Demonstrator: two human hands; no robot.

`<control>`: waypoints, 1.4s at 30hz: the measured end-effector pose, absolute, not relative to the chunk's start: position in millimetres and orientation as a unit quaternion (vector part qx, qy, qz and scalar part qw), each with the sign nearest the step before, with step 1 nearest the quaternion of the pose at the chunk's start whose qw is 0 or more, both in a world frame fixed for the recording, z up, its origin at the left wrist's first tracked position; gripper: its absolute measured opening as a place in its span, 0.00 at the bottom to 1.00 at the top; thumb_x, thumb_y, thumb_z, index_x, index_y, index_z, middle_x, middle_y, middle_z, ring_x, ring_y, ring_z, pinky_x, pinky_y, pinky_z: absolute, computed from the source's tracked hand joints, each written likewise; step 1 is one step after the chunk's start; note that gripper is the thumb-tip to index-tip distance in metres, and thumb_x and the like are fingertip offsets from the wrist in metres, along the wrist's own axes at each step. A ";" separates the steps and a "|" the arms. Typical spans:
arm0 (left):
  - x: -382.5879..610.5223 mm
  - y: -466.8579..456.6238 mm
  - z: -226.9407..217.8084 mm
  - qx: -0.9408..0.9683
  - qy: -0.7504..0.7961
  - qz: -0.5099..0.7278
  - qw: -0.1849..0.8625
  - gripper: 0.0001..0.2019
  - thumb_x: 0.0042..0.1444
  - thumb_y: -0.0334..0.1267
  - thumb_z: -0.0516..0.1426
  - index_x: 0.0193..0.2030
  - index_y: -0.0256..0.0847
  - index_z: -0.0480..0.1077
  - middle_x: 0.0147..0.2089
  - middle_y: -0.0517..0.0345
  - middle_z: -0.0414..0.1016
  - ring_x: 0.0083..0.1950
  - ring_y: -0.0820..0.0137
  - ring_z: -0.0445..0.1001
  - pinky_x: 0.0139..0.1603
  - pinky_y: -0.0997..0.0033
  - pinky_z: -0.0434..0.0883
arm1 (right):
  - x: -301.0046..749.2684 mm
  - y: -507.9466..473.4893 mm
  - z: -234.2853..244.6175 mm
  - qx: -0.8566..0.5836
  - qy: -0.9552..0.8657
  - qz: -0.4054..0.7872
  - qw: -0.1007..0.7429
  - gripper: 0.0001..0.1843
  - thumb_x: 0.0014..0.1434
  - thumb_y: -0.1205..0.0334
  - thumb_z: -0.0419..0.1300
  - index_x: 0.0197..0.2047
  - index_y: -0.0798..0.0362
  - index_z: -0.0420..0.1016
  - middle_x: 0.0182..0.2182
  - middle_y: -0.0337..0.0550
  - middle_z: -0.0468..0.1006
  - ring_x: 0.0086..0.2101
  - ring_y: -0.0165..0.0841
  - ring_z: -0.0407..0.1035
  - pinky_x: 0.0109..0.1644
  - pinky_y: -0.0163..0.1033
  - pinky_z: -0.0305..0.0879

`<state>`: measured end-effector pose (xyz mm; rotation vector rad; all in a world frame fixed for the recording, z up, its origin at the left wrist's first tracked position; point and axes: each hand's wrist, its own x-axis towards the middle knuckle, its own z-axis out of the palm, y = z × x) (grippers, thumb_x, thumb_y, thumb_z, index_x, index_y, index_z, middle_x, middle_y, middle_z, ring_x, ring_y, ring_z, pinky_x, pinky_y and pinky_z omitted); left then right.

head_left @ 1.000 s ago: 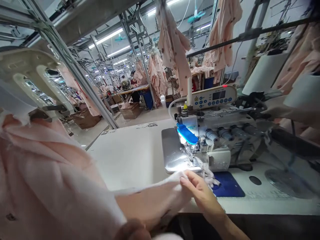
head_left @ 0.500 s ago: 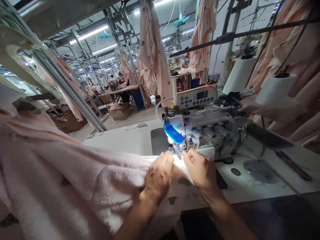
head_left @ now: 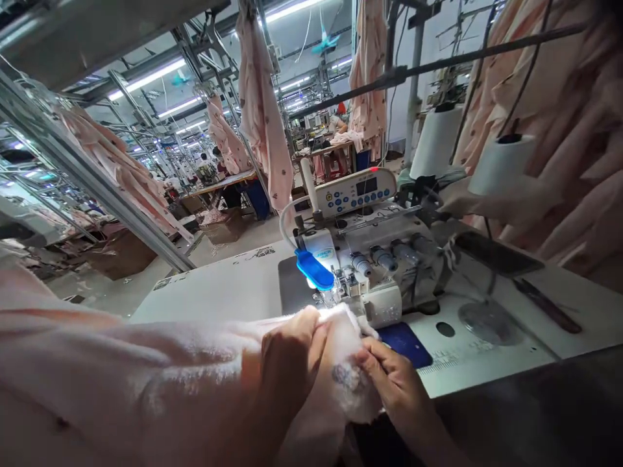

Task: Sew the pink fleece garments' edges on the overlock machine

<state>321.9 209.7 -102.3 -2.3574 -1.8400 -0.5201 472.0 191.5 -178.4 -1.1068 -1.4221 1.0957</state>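
Printed pink fleece (head_left: 185, 353) drapes over the surface (head_left: 209, 292), just before an overlock sewing machine (head_left: 384, 303). The left hand (head_left: 289, 353) pinches it; the right hand (head_left: 402, 383), drawn back from below the blue guard (head_left: 315, 270), pinches lower, leaving a pale section between grips.

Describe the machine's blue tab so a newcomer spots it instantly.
Start at the sewing machine on the white table, topped by a button panel. At its left end in the picture, just above the pink cloth in the left hand and right hand, is the blue tab. Long and round-ended, it's much brighter than the dark blue pad.
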 end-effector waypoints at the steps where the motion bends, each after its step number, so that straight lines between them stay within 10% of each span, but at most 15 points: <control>1: 323.3 216.3 -101.5 -0.772 -0.615 -0.151 0.062 0.12 0.62 0.40 0.47 0.28 0.41 0.60 0.22 0.64 0.66 0.23 0.73 0.66 0.24 0.72 0.51 | 470.8 197.2 -177.8 -0.460 -0.585 0.438 0.504 0.21 0.60 0.46 0.50 0.25 0.54 0.64 0.19 0.36 0.64 0.22 0.29 0.59 0.24 0.32 0.53; 18: 330.5 220.7 -117.7 -0.786 -0.609 -0.018 0.109 0.09 0.61 0.34 0.44 0.31 0.43 0.60 0.25 0.62 0.68 0.24 0.67 0.72 0.20 0.68 0.47 | 484.0 196.9 -173.2 -0.460 -0.619 0.501 0.392 0.22 0.55 0.62 0.49 0.53 0.54 0.69 0.18 0.31 0.49 0.19 0.25 0.45 0.21 0.32 0.42; 25: 333.5 249.3 -111.8 -0.768 -0.627 -0.044 0.125 0.11 0.61 0.34 0.42 0.39 0.41 0.64 0.27 0.58 0.73 0.24 0.61 0.73 0.21 0.67 0.62 | 478.7 222.4 -163.2 -0.459 -0.584 0.508 0.436 0.28 0.54 0.63 0.49 0.59 0.56 0.60 0.13 0.28 0.56 0.17 0.26 0.50 0.19 0.30 0.44; 28: 324.7 231.5 -124.4 -0.800 -0.559 -0.144 0.165 0.14 0.62 0.39 0.43 0.46 0.36 0.65 0.38 0.47 0.75 0.38 0.58 0.74 0.37 0.58 0.70 | 478.7 210.5 -171.1 -0.448 -0.570 0.511 0.463 0.28 0.56 0.60 0.51 0.60 0.54 0.55 0.15 0.29 0.60 0.17 0.26 0.54 0.21 0.30 0.49; 31: 319.0 201.7 -151.5 -0.861 -0.381 -0.261 0.213 0.23 0.60 0.50 0.47 0.54 0.35 0.63 0.53 0.42 0.69 0.56 0.56 0.65 0.59 0.50 0.56 | 477.8 186.9 -188.4 -0.424 -0.556 0.524 0.486 0.31 0.57 0.56 0.52 0.62 0.51 0.50 0.21 0.34 0.67 0.22 0.30 0.62 0.24 0.32 0.58; 37: 325.4 175.3 -170.9 -0.841 -0.354 -0.401 0.080 0.12 0.51 0.30 0.53 0.43 0.37 0.69 0.33 0.53 0.73 0.35 0.68 0.69 0.39 0.66 0.65 | 472.0 186.7 -208.7 -0.460 -0.536 0.413 0.575 0.15 0.52 0.60 0.56 0.45 0.52 0.66 0.39 0.44 0.71 0.40 0.36 0.66 0.45 0.38 0.65; 42: 325.3 163.8 -169.7 -0.830 -0.391 -0.391 0.062 0.18 0.45 0.26 0.60 0.46 0.38 0.70 0.32 0.56 0.70 0.35 0.69 0.67 0.39 0.67 0.65 | 473.7 182.1 -200.8 -0.397 -0.552 0.576 0.454 0.10 0.57 0.56 0.56 0.30 0.55 0.67 0.27 0.37 0.68 0.30 0.32 0.63 0.33 0.32 0.61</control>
